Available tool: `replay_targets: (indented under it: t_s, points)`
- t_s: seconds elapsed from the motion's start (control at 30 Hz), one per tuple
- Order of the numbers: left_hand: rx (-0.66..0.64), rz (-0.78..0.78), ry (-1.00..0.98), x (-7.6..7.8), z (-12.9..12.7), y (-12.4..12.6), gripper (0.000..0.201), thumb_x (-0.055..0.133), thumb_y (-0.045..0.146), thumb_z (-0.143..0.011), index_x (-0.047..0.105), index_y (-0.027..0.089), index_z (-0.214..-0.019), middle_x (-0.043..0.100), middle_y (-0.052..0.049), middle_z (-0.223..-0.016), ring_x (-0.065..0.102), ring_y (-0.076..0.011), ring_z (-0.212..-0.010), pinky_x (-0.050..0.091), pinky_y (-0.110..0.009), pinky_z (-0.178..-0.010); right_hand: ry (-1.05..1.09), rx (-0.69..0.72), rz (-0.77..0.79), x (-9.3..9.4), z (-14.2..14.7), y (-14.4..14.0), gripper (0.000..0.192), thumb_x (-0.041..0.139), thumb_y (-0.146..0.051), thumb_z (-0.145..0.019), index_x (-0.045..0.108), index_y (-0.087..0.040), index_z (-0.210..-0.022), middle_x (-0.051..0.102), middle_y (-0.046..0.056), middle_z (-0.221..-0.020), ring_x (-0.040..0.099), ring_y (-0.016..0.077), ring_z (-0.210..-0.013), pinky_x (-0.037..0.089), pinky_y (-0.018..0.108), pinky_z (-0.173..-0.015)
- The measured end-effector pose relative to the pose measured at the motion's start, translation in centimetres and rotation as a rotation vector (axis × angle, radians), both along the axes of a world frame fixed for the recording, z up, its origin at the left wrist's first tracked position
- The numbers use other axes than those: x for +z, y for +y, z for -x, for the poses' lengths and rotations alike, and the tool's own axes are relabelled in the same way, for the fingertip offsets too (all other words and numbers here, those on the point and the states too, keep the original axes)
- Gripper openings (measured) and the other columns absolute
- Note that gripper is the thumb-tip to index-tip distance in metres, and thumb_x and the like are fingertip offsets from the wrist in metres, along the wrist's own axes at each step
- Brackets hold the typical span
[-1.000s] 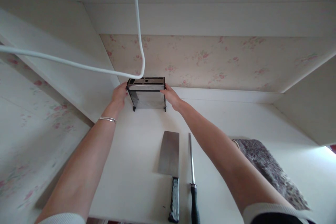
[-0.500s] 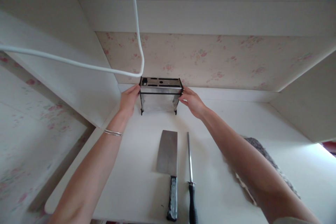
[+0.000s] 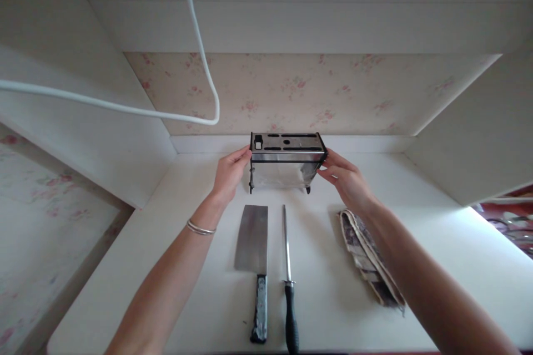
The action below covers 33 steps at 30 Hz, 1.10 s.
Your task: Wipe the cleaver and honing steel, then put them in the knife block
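Note:
A metal knife block (image 3: 285,169) with black slots on top stands on the white counter (image 3: 187,266), near the back wall. My left hand (image 3: 229,175) grips its left end and my right hand (image 3: 345,177) grips its right end. Just in front of it lie a cleaver (image 3: 253,244) with a dark handle and, to its right, a honing steel (image 3: 287,266), both pointing away from me. No knives sit in the block's slots.
A folded patterned cloth (image 3: 366,258) lies under my right forearm. A white cable (image 3: 200,55) hangs down in a loop at the upper left. White cabinet walls close in on the left and right; floral wallpaper (image 3: 291,89) covers the back.
Both hands have carried the knife block to the right along the back of the counter, so it stands behind the cleaver and steel. The view shifted too.

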<state>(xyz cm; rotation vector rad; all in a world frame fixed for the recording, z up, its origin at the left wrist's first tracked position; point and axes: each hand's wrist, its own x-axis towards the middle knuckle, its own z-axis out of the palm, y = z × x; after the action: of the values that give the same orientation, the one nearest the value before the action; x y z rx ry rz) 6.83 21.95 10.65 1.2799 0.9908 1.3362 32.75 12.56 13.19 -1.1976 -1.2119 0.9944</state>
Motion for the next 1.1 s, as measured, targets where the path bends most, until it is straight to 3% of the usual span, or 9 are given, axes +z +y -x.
replay_targets:
  t_s: [0.23,0.57,0.67,0.77,0.83,0.93,1.0,1.1]
  points:
    - [-0.036,0.026,0.029,-0.7,-1.1,-0.7,0.044,0.071,0.04,-0.076,0.068,0.018,-0.114,0.067,-0.007,-0.122,0.059,-0.0229,-0.117,0.041,-0.039,-0.106,0.022,-0.017,0.06,-0.7,-1.2,-1.0,0.062,0.053,-0.017,-0.067,0.057,-0.029,-0.128,0.062,-0.001,-0.124,0.046,0.0224,-0.128,0.038,0.039,-0.104]
    - [-0.084,-0.06,0.244,-0.9,-0.2,-0.8,0.045,0.064,0.045,-0.081,0.065,0.02,-0.119,0.066,-0.007,-0.125,0.06,-0.0219,-0.116,0.042,-0.037,-0.103,0.027,-0.038,0.108,-1.5,-1.5,-1.0,0.057,0.057,-0.025,-0.074,0.054,-0.032,-0.131,0.058,-0.002,-0.131,0.049,0.0233,-0.125,0.039,0.045,-0.104]
    - [-0.059,-0.138,0.425,-0.2,0.7,-1.7,0.039,0.056,0.044,-0.087,0.068,0.02,-0.115,0.068,-0.007,-0.12,0.063,-0.0214,-0.109,0.047,-0.034,-0.097,0.026,-0.159,0.142,-2.8,-1.7,-1.2,0.063,0.062,-0.03,-0.075,0.048,-0.031,-0.136,0.048,0.0,-0.141,0.044,0.0233,-0.13,0.039,0.044,-0.106]
    - [-0.027,-0.284,0.674,0.5,2.1,-4.4,0.036,0.048,0.041,-0.092,0.07,0.018,-0.108,0.07,-0.008,-0.109,0.065,-0.0198,-0.098,0.049,-0.032,-0.088,0.032,-0.353,0.165,-4.6,-2.1,-2.2,0.064,0.067,-0.034,-0.074,0.05,-0.027,-0.135,0.046,0.005,-0.143,0.046,0.0232,-0.128,0.042,0.039,-0.103]
    - [-0.163,-0.365,0.863,0.6,3.2,-7.0,0.034,0.043,0.037,-0.095,0.069,0.02,-0.107,0.07,-0.006,-0.104,0.065,-0.0181,-0.095,0.049,-0.031,-0.087,0.064,-0.368,0.165,-5.7,-2.1,-3.6,0.059,0.067,-0.038,-0.076,0.052,-0.025,-0.131,0.054,0.007,-0.135,0.055,0.0225,-0.118,0.047,0.036,-0.096]
    - [-0.564,-0.415,1.113,0.0,4.8,-11.2,0.032,0.04,0.024,-0.096,0.066,0.024,-0.113,0.069,-0.004,-0.105,0.065,-0.0167,-0.093,0.049,-0.03,-0.083,0.078,-0.309,0.226,-7.5,-1.3,-6.4,0.047,0.064,-0.042,-0.079,0.059,-0.02,-0.12,0.069,0.007,-0.102,0.065,0.0175,-0.082,0.052,0.03,-0.077]
    - [-0.797,-0.425,1.234,-0.9,5.5,-13.6,0.036,0.039,0.015,-0.093,0.064,0.027,-0.117,0.069,-0.003,-0.102,0.066,-0.0165,-0.089,0.05,-0.028,-0.077,0.032,-0.257,0.284,-9.1,-0.4,-8.5,0.039,0.061,-0.044,-0.08,0.063,-0.017,-0.108,0.067,0.003,-0.076,0.058,0.0129,-0.061,0.047,0.025,-0.062]
    - [-0.915,-0.416,1.374,-2.5,6.1,-16.5,0.051,0.039,0.003,-0.085,0.058,0.03,-0.123,0.067,-0.004,-0.102,0.067,-0.0166,-0.081,0.05,-0.027,-0.07,-0.046,-0.192,0.368,-11.9,1.5,-11.1,0.04,0.055,-0.048,-0.082,0.064,-0.015,-0.102,0.052,-0.003,-0.056,0.044,0.0104,-0.048,0.033,0.023,-0.048]
